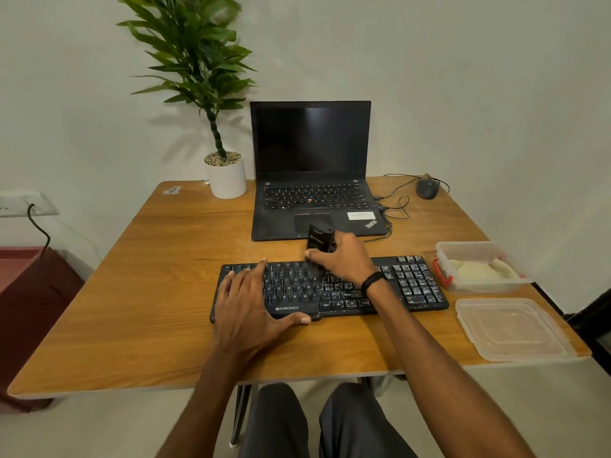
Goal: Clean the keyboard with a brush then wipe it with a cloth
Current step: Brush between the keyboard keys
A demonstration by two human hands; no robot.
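Brown wooden table (132,309). Flat black plastic keyboard (413,285) lying near front edge: stiff, light, probably prone to sliding, best steadied at one end. To its right, clear plastic tub (441,251) holding pale soft lump (479,271), possibly cloth; clear lid (509,328) loose alongside. Left hand (246,304) flat, fingers straight, pressing keys. Right hand (344,262) gripping blocky black brush (319,241) on middle keys.

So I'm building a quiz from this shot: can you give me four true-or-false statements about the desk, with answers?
The right hand grips the brush on the keyboard. True.
The left hand holds the cloth. False: the left hand rests flat on the keyboard; the cloth lies in the tub.
The laptop screen is dark. True.
The tub's lid is on. False: the lid lies on the table.
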